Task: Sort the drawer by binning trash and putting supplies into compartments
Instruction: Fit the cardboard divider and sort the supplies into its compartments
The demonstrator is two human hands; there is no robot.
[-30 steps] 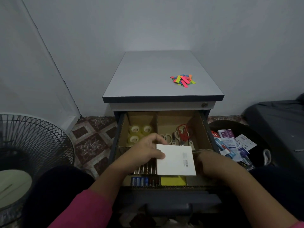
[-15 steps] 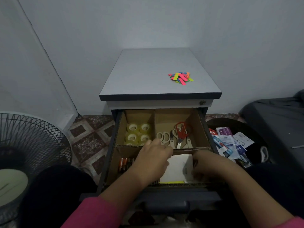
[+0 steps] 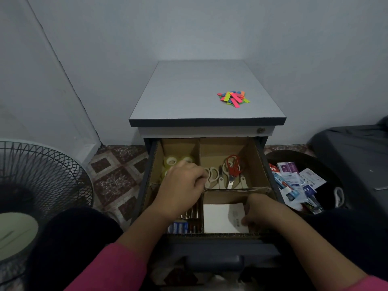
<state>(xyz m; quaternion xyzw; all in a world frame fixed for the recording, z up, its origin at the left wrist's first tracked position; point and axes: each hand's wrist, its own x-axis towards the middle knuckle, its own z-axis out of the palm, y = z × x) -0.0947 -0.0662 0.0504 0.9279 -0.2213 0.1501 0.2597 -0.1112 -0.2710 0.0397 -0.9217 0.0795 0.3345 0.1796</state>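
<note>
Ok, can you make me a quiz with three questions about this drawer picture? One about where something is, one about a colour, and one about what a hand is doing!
1. Where are the colourful sticky tabs?
A. On top of the cabinet
B. In the trash bin
C. Inside the drawer

2. What colour are the handles of the scissors lying on top of the other pairs?
A. Blue
B. Red
C. Green

3. What is the right hand doing?
A. Pointing at the wall
B. Holding a tape roll
C. Holding the white pad in the front right compartment

Answers:
1. A, the tabs lie in a small heap on the grey cabinet top.
2. B, red loops stand out above the beige-handled pairs.
3. C, its fingers are curled at the pad's right edge, low in that compartment.
</note>
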